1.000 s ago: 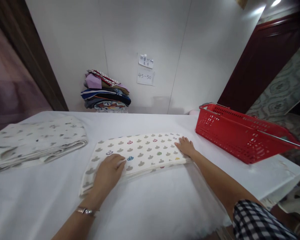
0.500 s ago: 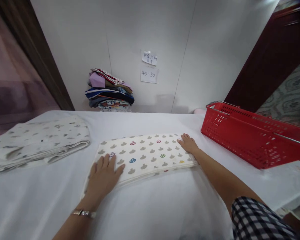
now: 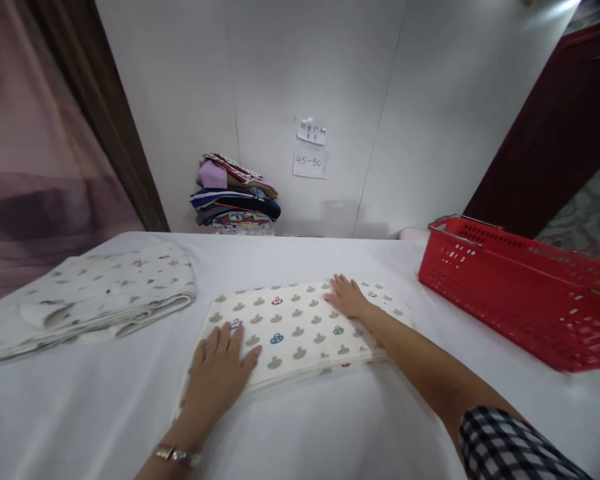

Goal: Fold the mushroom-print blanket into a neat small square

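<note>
Leftward across the folded mushroom-print cloth (image 3: 305, 327) the right hand (image 3: 349, 298) has slid; it and the left hand (image 3: 217, 375) lie flat, fingers (image 3: 224, 338) apart.

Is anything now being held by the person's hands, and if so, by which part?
Nothing appears gripped. The left hand rests palm-down on the left end of the folded cloth, the right hand near its far edge, right of middle.
</note>
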Available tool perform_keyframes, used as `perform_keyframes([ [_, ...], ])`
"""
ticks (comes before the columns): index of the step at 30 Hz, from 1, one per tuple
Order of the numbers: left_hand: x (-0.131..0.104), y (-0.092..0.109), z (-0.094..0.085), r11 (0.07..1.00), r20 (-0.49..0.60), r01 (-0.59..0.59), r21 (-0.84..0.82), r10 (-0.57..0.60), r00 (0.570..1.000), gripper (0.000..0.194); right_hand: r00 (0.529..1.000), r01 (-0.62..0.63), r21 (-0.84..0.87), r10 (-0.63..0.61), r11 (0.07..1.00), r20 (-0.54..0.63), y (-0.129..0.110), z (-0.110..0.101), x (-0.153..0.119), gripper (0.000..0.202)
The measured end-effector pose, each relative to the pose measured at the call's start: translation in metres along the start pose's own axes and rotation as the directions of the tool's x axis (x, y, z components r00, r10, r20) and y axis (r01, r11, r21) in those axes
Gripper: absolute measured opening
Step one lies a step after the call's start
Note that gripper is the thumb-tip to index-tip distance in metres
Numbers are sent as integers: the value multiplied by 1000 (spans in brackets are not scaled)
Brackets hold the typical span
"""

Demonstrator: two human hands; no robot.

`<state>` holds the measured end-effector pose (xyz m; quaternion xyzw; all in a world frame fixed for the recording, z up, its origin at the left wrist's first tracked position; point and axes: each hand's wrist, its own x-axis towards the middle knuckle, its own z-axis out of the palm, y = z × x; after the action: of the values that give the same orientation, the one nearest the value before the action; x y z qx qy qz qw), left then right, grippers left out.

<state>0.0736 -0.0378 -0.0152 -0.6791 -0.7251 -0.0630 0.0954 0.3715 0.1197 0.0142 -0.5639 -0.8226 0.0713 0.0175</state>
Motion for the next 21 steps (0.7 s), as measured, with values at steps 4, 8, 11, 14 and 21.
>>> perform_keyframes([
  [4,0,3,-4,1000,59,30,-6,-30,998,64,1000,0,-1,0,1000,20,-2,13,1,73],
  [8,-1,3,-5,999,70,43,-5,-43,997,64,1000,6,6,-6,1000,11,2,17,0,74],
  [11,-1,3,-4,999,60,41,-22,-40,997,64,1000,-3,7,3,1000,30,1,12,0,74],
  [14,-1,3,-4,998,58,46,-31,-44,997,64,996,-45,-2,45,999,79,-8,0,3,73],
  [21,0,7,-11,998,110,64,-1,-63,992,65,986,165,63,-165,984,-12,-78,-1,18,75],
])
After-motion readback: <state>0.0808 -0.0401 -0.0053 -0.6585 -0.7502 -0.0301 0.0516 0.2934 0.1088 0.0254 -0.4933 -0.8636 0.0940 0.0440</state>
